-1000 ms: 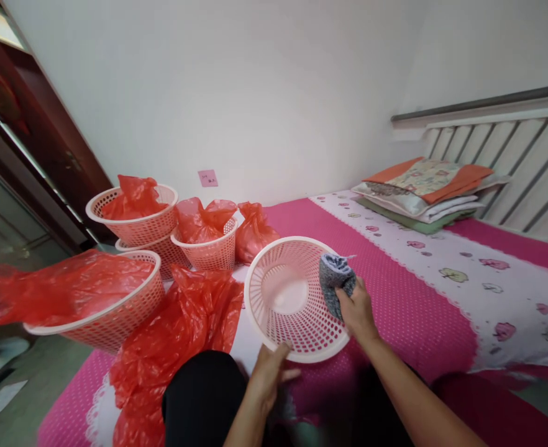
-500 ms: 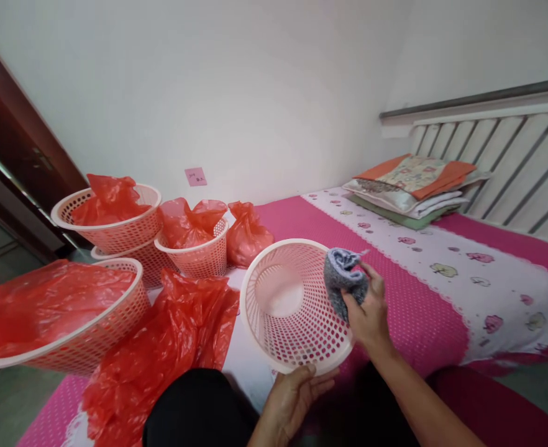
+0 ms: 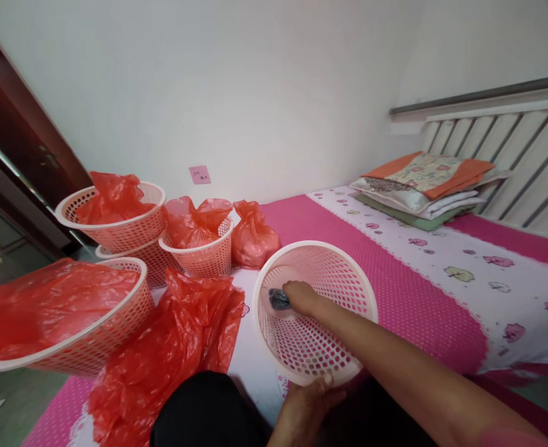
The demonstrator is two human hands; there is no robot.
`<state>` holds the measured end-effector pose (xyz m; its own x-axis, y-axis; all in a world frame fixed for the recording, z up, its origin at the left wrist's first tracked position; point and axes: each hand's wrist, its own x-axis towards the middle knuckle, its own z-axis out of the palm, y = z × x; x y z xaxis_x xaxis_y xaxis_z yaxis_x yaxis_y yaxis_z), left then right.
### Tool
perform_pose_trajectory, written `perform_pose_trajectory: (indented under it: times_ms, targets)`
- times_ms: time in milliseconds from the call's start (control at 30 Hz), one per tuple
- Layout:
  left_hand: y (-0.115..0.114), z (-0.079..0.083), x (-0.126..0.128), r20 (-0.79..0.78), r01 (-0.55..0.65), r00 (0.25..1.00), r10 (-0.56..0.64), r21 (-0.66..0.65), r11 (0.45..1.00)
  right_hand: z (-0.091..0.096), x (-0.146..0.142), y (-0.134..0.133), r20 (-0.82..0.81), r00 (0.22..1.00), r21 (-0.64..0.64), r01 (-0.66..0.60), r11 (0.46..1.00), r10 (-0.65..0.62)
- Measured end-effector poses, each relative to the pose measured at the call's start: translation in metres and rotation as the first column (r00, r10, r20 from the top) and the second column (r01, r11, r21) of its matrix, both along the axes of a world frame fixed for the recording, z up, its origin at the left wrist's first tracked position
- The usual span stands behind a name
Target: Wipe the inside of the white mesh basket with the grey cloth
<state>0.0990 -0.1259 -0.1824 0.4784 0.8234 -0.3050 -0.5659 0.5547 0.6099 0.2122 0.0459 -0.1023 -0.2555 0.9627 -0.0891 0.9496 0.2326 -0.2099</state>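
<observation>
Head view, and from where I stand the nearest thing is a black-clad knee [image 3: 204, 410] at the bed's near edge, with the person's left hand [image 3: 304, 403] just beside it, gripping the near rim of a pink basket [image 3: 348, 279], thumb up over the edge. That basket is tilted, its mouth towards the person, at the near edge of the bed [image 3: 409, 323]. The right hand [image 3: 299, 297] reaches down inside, fingers closed on a small grey cloth [image 3: 278, 299] by the basket's floor; whether cloth and plastic touch I can't tell. I'd judge the work partway along: the cloth has been got into the basket, but it hasn't been let go, so the handling isn't finished. Left of it, a crumpled red bag [image 3: 171, 354] runs to the near left corner. Beyond, a wide basket [image 3: 115, 335] juts out past the left edge, red plastic filling its mouth. Farther back are a smaller basket [image 3: 206, 257] with more red plastic, a bulging red bundle [image 3: 255, 239] beside it, and two stacked baskets, the upper one [image 3: 120, 233] holding red plastic too, the lower one's inside hidden. Folded bedding [image 3: 437, 180] lies at the far right corner, near a white slatted panel [image 3: 502, 167]; a pink note [image 3: 200, 174] sits on the wall behind.
</observation>
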Motion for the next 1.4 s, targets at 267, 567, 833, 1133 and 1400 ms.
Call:
perform_pose_trajectory:
  times_ms: [267, 567, 833, 1133, 1400]
  targets:
    - [0.001, -0.005, -0.002, 0.147, 0.045, 0.988, -0.051, 0.045, 0.998, -0.067, -0.017, 0.001, 0.145, 0.988, -0.132, -0.036, 0.991, 0.055]
    - [-0.001, 0.004, 0.001, 0.182, 0.076, 0.979, -0.096, 0.112, 0.991, -0.058, -0.019, 0.009, 0.177, 0.976, -0.258, -0.075, 0.963, 0.123]
    - [-0.003, 0.011, 0.005, 0.167, 0.033, 0.985, -0.042, 0.058, 0.998, -0.039, -0.017, -0.006, 0.124, 0.985, -0.268, -0.083, 0.960, 0.120]
    - [0.001, 0.001, 0.002, 0.073, 0.023, 0.997, -0.026, 0.051, 0.998, -0.002, -0.009, -0.034, 0.078, 0.980, -0.309, -0.153, 0.939, 0.185]
    - [0.002, 0.007, 0.000, 0.086, 0.003, 0.996, -0.006, 0.029, 1.000, 0.018, 0.008, -0.068, -0.033, 0.982, -0.275, -0.190, 0.943, 0.188]
